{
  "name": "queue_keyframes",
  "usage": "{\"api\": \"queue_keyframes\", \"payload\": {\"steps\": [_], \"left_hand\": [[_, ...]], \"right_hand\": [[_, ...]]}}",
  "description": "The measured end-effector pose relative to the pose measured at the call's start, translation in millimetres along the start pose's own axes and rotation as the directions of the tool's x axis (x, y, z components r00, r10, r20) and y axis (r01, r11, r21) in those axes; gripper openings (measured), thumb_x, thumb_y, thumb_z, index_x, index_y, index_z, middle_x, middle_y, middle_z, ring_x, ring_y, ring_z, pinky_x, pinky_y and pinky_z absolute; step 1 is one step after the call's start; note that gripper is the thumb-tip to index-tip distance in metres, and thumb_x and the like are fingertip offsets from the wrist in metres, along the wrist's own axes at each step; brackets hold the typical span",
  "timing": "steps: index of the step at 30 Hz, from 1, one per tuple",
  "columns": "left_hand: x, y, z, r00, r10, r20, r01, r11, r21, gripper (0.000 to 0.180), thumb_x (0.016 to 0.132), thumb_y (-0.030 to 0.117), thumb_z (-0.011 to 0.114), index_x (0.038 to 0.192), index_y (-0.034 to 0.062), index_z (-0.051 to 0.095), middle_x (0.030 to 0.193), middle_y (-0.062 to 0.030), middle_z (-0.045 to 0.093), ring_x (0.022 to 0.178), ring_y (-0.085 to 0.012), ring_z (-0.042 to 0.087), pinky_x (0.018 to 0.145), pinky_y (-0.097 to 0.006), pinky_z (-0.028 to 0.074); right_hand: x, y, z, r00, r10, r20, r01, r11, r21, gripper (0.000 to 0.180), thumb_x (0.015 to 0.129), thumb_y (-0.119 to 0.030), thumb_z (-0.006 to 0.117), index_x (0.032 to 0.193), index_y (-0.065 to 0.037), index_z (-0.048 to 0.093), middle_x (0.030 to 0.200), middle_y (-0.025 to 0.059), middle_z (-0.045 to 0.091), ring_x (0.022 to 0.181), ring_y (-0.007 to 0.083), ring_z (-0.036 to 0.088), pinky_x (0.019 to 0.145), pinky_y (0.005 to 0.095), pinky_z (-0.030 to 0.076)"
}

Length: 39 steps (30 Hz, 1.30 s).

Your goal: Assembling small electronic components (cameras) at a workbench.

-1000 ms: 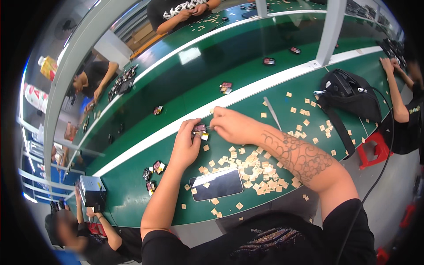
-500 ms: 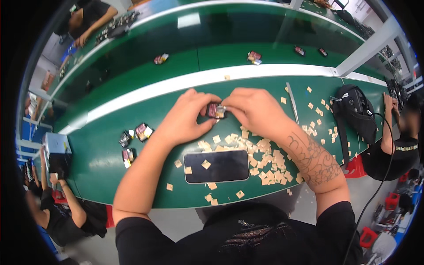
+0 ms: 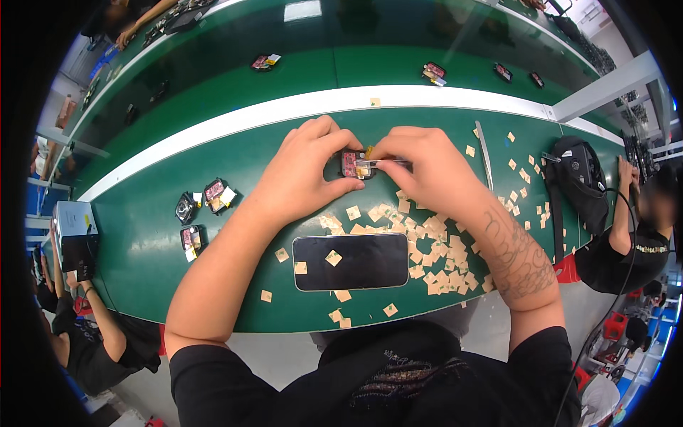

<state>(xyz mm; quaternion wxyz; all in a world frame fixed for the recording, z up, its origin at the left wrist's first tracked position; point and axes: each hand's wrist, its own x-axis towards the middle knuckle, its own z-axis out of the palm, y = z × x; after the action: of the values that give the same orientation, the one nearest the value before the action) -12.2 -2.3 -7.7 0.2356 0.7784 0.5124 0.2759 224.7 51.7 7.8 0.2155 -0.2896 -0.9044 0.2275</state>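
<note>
My left hand (image 3: 302, 167) pinches the left side of a small open black-cased electronic device (image 3: 350, 164) between thumb and fingers. Inside the case show a reddish circuit board and a pale and yellow part. Closed around slim metal tweezers (image 3: 384, 162), my right hand (image 3: 430, 171) brings their tips over the device's right half. A loose pile of small tan square stickers (image 3: 445, 274) lies close below my right hand. Nearer to me rests a dark-screened phone (image 3: 363, 274) with a couple of such stickers on it.
Three similar open devices (image 3: 217, 194) sit left of my left forearm. A long thin metal tool (image 3: 485, 153) and a black bag (image 3: 578, 171) lie to the right. Beyond the white rail (image 3: 256, 115), more devices (image 3: 434, 72) rest on a green belt. Other people work at both sides.
The tweezers now show plainly across the device; before, the right fingertips were at its upper right edge. The whole view has shifted slightly. My left hand keeps its hold.
</note>
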Motion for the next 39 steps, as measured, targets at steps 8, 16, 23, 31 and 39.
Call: {"api": "queue_keyframes", "payload": {"steps": [8,16,23,31,39], "left_hand": [[-3,3,-4,0.998,0.036,-0.06,-0.038,0.999,-0.037,0.05,0.075,0.016,0.094,0.117,0.008,0.068,0.107,-0.0093,0.066,0.111,-0.0322,0.063,0.096,-0.045,0.052],[0,1,-10,1.0,0.016,0.018,-0.015,0.997,-0.074,0.049,0.077,0.002,0.09,0.12,0.0041,0.068,0.112,-0.01,0.067,0.103,-0.0259,0.072,0.093,-0.037,0.061],[-1,0,-9,1.0,0.019,0.017,-0.017,0.994,-0.107,0.046,0.077,0.002,0.091,0.116,0.0032,0.067,0.109,-0.0094,0.067,0.101,-0.0247,0.072,0.091,-0.036,0.061],[-3,1,-9,0.985,0.173,-0.007,-0.172,0.982,0.08,0.036,0.077,0.006,0.091,0.109,0.0084,0.073,0.099,-0.0065,0.064,0.092,-0.0275,0.068,0.079,-0.039,0.057],[-4,5,-7,0.986,0.168,-0.003,-0.165,0.974,0.152,0.027,0.082,0.015,0.089,0.104,0.0118,0.073,0.097,-0.0048,0.063,0.094,-0.0277,0.066,0.083,-0.042,0.055]], "right_hand": [[5,13,-9,0.997,0.071,-0.01,-0.064,0.942,0.33,0.025,0.091,0.002,0.077,0.116,-0.002,0.076,0.105,0.0073,0.068,0.089,0.0183,0.07,0.081,0.0277,0.057],[5,21,0,0.993,-0.097,0.064,0.088,0.987,0.138,0.036,0.085,0.005,0.08,0.119,-0.006,0.076,0.113,0.0076,0.066,0.094,0.0264,0.072,0.08,0.036,0.064],[6,15,-1,0.988,-0.132,0.076,0.123,0.986,0.108,0.024,0.088,0.002,0.079,0.111,-0.005,0.075,0.104,0.0084,0.069,0.091,0.028,0.073,0.079,0.0374,0.062],[7,24,4,0.998,-0.07,0.0,0.068,0.975,0.211,0.016,0.095,-0.001,0.075,0.111,-0.002,0.072,0.096,0.0103,0.069,0.084,0.0254,0.07,0.074,0.0352,0.057],[7,23,-9,0.995,-0.013,0.1,-0.023,0.937,0.349,0.017,0.095,-0.004,0.077,0.11,-0.002,0.07,0.094,0.0081,0.07,0.079,0.0195,0.063,0.071,0.0305,0.052]]}}
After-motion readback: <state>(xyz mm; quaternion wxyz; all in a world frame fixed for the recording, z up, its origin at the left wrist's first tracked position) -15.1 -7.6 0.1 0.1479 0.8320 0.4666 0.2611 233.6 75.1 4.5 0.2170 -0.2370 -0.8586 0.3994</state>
